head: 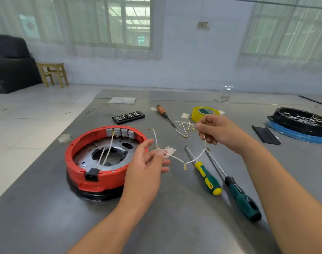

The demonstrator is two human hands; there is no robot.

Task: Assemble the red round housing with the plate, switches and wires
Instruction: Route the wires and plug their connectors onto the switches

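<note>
Now, right hand (214,130): pinches one end of the white wire (176,157).
Left hand (146,165): fingers loose under the wire.
Red housing (101,162): on table (46,208), left of both hands.

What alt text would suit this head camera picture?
Two hands stretch a white wire with gold terminals over a grey table: right hand pinching, left hand supporting it beside a red round housing; two screwdrivers nearby.
</note>
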